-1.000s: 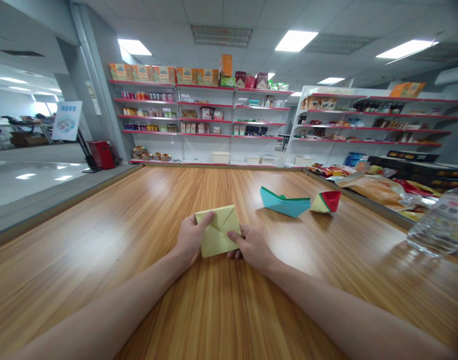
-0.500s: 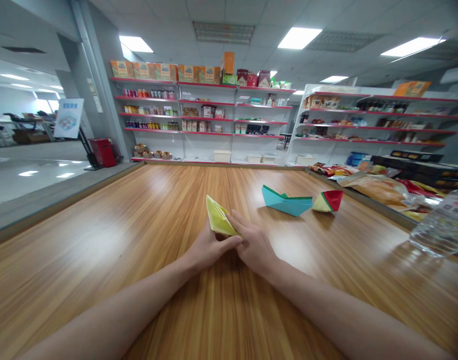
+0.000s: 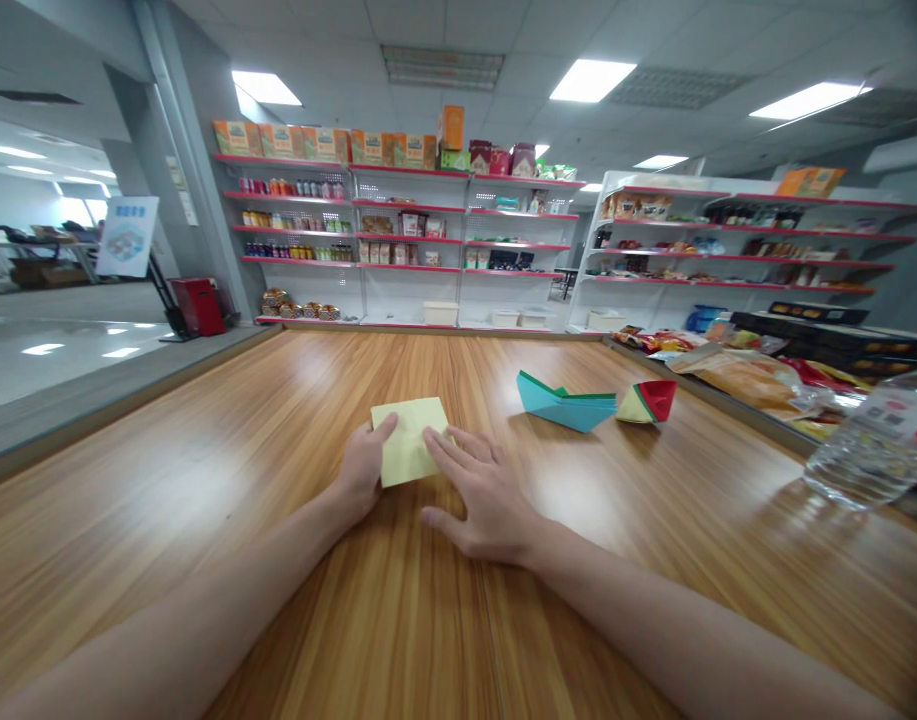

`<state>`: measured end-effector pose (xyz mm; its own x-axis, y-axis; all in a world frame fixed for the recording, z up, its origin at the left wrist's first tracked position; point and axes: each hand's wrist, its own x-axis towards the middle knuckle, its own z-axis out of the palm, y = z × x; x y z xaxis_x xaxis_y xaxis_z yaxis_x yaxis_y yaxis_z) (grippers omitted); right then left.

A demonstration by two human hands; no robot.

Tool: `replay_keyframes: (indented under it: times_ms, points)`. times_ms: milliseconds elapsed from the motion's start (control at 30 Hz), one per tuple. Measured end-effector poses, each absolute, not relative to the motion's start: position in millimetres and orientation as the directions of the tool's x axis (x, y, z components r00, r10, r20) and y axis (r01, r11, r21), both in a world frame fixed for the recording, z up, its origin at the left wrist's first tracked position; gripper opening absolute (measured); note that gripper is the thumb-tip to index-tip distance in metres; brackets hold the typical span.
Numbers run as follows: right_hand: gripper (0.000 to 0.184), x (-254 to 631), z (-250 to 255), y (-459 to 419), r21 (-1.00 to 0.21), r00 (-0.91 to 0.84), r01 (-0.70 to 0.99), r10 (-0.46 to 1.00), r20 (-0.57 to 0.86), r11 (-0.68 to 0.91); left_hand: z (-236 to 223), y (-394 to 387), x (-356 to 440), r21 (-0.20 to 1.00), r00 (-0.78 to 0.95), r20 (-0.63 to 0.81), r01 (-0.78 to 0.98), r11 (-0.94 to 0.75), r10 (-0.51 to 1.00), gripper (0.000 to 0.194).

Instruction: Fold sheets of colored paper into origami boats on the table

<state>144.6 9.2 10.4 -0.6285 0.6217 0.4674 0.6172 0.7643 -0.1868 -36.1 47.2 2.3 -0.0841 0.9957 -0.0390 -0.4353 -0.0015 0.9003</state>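
Note:
A folded sheet of pale yellow paper (image 3: 411,455), roughly square and flat, is between my hands above the wooden table (image 3: 278,560). My left hand (image 3: 364,462) grips its left edge, thumb on top and the other fingers hidden beneath. Over its right side, my right hand (image 3: 479,490) rests with fingertips touching the paper, fingers stretched out and thumb apart. Beyond my right hand stands a blue paper boat (image 3: 567,406) with a green rim. Beside the boat is a small folded paper piece (image 3: 648,403) in red, yellow and green.
A clear plastic bottle (image 3: 870,440) stands at the right. Packaged snacks (image 3: 750,378) and dark boxes (image 3: 840,340) lie beyond the table's right edge. Shelves (image 3: 405,205) of goods line the back. A sign board (image 3: 128,236) stands at the left.
The yellow paper was a tilted, partly opened pocket held close by both hands; now it lies flattened into a square. My hands have moved apart, the left one shifting left.

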Motion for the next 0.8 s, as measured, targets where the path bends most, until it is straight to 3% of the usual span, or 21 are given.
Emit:
replay_keyframes:
  times_ms: [133,233,400,600,700,800]
  points:
    - [0.073,148,13,9,-0.114,-0.741,0.540,0.536,0.404,0.834,12,52,-63,0.843,0.313,-0.321,-0.335,0.420,0.894,0.037]
    - [0.057,148,12,11,-0.049,-0.785,0.463,0.435,0.441,0.885,14,49,-73,0.829,0.457,-0.381,-0.215,0.516,0.803,0.044]
    - [0.046,148,5,16,-0.019,-0.828,0.392,0.361,0.429,0.920,10,42,-68,0.881,0.569,-0.274,-0.174,0.439,0.776,0.034]
    - [0.055,149,2,21,-0.135,-0.828,0.391,0.412,0.381,0.910,10,40,-59,0.931,0.524,-0.197,-0.165,0.325,0.829,0.030]
    - [0.049,148,-1,23,-0.223,-0.782,0.369,0.431,0.451,0.902,7,39,-57,0.954,0.512,-0.129,-0.170,0.247,0.849,0.031]
    - [0.032,146,-4,25,-0.332,-0.675,0.342,0.476,0.563,0.879,4,39,-52,0.973,0.509,-0.058,-0.163,0.162,0.859,0.029]
